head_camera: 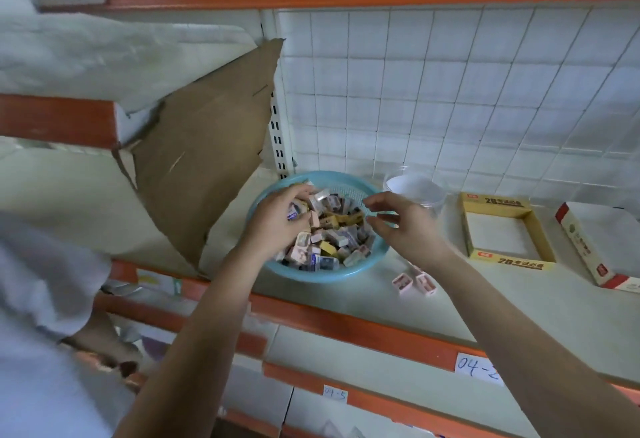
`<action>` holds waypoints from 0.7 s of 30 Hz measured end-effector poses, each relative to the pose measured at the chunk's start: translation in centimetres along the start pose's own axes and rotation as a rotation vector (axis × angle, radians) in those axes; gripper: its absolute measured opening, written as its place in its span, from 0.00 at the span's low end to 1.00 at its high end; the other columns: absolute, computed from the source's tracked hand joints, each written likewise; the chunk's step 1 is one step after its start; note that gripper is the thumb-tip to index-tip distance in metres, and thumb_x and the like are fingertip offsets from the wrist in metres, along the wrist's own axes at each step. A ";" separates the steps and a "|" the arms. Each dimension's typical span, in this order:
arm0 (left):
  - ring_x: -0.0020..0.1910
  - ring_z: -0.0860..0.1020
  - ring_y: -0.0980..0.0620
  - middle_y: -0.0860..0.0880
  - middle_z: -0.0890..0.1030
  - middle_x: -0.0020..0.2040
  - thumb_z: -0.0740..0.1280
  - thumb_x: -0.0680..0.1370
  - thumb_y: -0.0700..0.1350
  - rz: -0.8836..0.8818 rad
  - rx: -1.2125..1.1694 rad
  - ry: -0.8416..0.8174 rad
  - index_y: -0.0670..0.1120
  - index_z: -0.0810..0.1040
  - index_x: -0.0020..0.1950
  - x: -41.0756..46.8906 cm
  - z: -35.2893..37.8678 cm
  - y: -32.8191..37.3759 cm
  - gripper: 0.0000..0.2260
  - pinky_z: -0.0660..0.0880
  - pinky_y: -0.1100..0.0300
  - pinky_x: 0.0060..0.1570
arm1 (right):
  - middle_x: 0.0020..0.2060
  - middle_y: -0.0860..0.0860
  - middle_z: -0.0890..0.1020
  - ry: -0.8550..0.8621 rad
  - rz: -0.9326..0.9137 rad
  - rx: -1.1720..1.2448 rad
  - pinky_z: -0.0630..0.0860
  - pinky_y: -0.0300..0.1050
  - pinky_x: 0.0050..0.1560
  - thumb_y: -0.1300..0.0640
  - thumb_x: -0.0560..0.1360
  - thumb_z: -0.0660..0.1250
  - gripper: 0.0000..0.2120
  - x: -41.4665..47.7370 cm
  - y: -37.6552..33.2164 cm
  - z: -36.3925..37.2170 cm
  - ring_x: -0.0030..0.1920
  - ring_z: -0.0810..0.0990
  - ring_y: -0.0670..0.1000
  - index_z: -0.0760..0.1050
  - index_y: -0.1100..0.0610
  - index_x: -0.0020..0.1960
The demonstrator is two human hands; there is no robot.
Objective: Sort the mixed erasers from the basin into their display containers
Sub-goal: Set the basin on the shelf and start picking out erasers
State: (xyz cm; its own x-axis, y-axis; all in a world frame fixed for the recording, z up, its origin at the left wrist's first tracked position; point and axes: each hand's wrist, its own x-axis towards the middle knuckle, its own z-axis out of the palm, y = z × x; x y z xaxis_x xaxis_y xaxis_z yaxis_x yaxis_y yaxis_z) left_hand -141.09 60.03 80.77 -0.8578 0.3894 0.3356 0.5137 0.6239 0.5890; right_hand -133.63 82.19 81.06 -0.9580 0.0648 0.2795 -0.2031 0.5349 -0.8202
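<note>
Left hand (282, 221) down in blue basin (311, 273), fingers curled round a few of the erasers (332, 240); right hand (398, 226) loosely curled over basin's right rim, holding nothing; two pink erasers (414, 281) on shelf (332, 299) just right, yellow box (509, 261) and clear tub (417, 188) beyond.

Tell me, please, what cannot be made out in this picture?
All in the head view:
1. The mixed erasers low in the round light-blue plastic basin: hidden under the left hand and the top layer.
2. Right hand: fingers blurred; whether they pinch anything is unclear.
3. Red-and-white cardboard carton: cut off by the right edge.
4. Clear plastic tub: its front is hidden behind the right hand.
5. Print on the eraser wrappers: too small to read.
</note>
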 end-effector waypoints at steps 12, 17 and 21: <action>0.60 0.72 0.57 0.51 0.75 0.64 0.68 0.76 0.40 -0.170 -0.029 0.058 0.49 0.70 0.69 -1.6 -2.1 -2.5 0.22 0.64 0.70 0.54 | 0.51 0.48 0.80 -0.135 -0.075 -0.086 0.74 0.40 0.60 0.63 0.74 0.68 0.12 4.3 -1.5 3.4 0.54 0.79 0.47 0.77 0.55 0.57; 0.62 0.72 0.52 0.49 0.75 0.63 0.66 0.77 0.41 -0.151 -0.012 0.026 0.50 0.71 0.68 -1.1 -1.5 -2.4 0.20 0.70 0.61 0.58 | 0.55 0.49 0.80 -0.179 -0.064 -0.154 0.73 0.36 0.57 0.59 0.75 0.67 0.12 5.7 -1.1 4.5 0.54 0.79 0.48 0.76 0.53 0.58; 0.65 0.67 0.52 0.48 0.74 0.63 0.66 0.77 0.43 -0.147 0.054 0.022 0.50 0.71 0.68 -0.4 -1.0 -2.5 0.19 0.68 0.58 0.63 | 0.58 0.49 0.78 -0.186 -0.067 -0.267 0.73 0.38 0.47 0.57 0.75 0.68 0.13 6.8 -0.7 5.2 0.47 0.80 0.52 0.75 0.51 0.60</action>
State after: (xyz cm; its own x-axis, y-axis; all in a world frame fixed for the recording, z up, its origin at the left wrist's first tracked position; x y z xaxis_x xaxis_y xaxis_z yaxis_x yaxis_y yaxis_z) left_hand -142.03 57.58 79.88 -0.9237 0.2769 0.2648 0.3825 0.7087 0.5929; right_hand -141.02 77.82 80.92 -0.9699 -0.1198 0.2119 -0.2299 0.7362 -0.6365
